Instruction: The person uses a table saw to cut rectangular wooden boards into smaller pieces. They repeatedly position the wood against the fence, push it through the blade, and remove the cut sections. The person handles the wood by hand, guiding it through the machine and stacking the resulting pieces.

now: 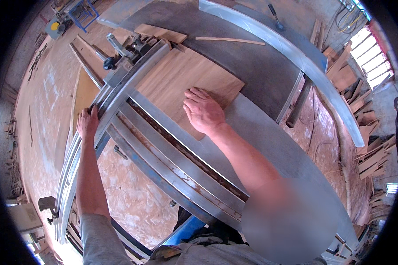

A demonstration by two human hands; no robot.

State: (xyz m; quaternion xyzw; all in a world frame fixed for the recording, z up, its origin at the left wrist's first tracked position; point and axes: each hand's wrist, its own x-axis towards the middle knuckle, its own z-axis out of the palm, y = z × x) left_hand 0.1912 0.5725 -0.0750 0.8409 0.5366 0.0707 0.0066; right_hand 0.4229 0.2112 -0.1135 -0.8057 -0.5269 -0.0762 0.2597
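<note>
My right hand lies spread on a square wooden board in the middle of the view, fingers slightly bent, pressing on its top. My left hand grips a long aluminium fence rail, left of the board. At the rail's far end is a metal clamp assembly with a black knob, beside the board. The board rests on a grey metal saw table, over a sliding track with rusty grooves.
A long metal straightedge crosses the far side. A thin wood strip, a small board and a black-handled lever are there too. Offcut piles stand at the right. A blue metal stand is at the upper left.
</note>
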